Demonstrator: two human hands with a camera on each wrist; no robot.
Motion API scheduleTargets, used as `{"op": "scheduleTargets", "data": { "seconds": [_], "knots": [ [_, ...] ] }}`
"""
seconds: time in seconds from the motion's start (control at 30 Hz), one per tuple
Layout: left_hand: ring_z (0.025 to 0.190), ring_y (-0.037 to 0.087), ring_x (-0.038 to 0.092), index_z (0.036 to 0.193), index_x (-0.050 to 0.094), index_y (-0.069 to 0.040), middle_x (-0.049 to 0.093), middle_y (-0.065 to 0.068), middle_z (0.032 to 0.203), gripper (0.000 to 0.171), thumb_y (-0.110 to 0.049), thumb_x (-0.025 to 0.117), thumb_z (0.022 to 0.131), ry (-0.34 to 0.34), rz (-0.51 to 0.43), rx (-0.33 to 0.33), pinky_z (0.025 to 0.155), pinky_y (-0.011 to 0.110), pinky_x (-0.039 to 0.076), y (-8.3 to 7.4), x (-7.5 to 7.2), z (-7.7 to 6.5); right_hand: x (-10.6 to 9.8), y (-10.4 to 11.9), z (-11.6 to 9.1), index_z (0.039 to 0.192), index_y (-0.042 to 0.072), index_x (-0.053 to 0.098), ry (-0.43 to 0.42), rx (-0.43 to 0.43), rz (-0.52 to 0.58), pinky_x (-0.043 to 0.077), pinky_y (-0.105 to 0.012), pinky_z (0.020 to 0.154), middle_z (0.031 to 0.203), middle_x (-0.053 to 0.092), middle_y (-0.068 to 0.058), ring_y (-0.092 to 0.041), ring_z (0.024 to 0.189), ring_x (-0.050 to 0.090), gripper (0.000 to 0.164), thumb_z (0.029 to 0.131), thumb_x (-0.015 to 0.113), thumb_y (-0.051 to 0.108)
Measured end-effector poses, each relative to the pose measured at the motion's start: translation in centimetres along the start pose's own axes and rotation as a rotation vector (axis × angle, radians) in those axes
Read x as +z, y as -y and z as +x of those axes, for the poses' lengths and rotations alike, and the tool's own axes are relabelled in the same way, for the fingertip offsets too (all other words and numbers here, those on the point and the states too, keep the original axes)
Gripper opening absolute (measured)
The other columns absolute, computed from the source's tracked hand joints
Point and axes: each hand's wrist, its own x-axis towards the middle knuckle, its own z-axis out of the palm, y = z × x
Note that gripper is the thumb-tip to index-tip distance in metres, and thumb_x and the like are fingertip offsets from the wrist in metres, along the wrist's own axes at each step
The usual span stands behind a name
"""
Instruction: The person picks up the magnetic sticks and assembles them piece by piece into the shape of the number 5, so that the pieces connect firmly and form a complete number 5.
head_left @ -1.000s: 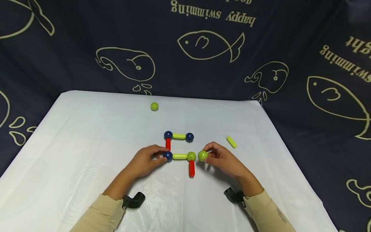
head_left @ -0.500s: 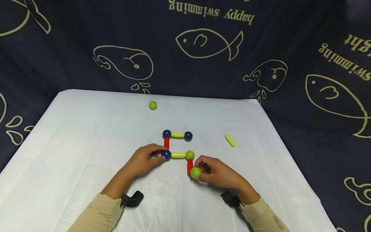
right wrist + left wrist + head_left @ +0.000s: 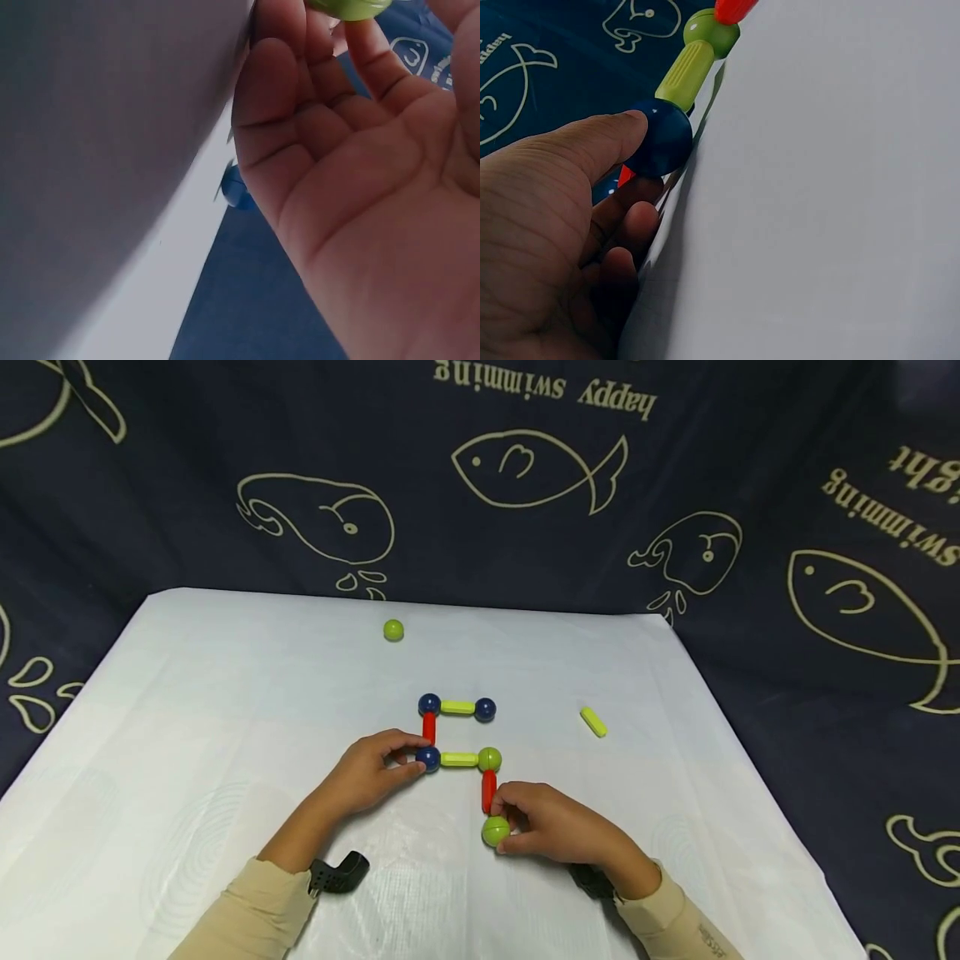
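Note:
My left hand pinches a dark blue ball between thumb and fingers, and the left wrist view shows the thumb on that blue ball. From it a yellow-green rod runs right to a green ball, and a red rod leads back to another blue ball. A second red rod points from the green ball toward me. At its near end my right hand pinches another green ball, partly visible in the right wrist view as a green ball.
Behind, a yellow-green rod joins the back blue ball to one more blue ball. A loose yellow-green rod lies to the right. A single green ball sits near the far edge of the white table.
My right hand has carried its green ball from beside the joined green ball, down and left to the near end of the red rod. The left hand keeps its hold on the blue ball.

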Motion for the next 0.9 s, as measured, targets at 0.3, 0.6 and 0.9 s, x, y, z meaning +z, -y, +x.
{"op": "scheduleTargets", "data": {
  "seconds": [0.3,0.6,0.9],
  "knots": [
    [0.084,0.012,0.057,0.12,0.071,-0.019,0.063,-0.009,0.094,0.031,-0.019,0.075,0.09,-0.003,-0.01,0.008,0.074,0.033,0.048,0.06,-0.02,0.01,0.38,0.12,0.19,0.106,0.021,0.057,-0.027,-0.006,-0.091,0.046,-0.022,0.069,0.086,0.056,0.005,-0.011,0.078,0.054,0.032,0.085,0.081,0.028],
    [0.084,0.012,0.057,0.12,0.071,-0.019,0.064,-0.009,0.095,0.031,-0.02,0.075,0.09,0.002,-0.009,-0.001,0.073,0.034,0.047,-0.01,-0.04,0.07,0.44,-0.04,0.14,0.136,0.014,0.056,-0.012,0.015,-0.145,0.045,-0.026,0.086,0.113,0.055,0.011,-0.009,0.094,0.052,0.056,0.087,0.078,0.032],
    [0.084,0.012,0.057,0.121,0.071,-0.019,0.064,-0.008,0.096,0.031,-0.02,0.075,0.09,0.002,-0.008,-0.011,0.074,0.035,0.047,-0.13,-0.07,0.06,0.33,-0.15,0.18,0.138,0.018,0.055,-0.013,0.027,-0.145,0.043,-0.024,0.078,0.113,0.052,0.01,-0.01,0.09,0.051,0.06,0.087,0.077,0.039]
  ]
}}
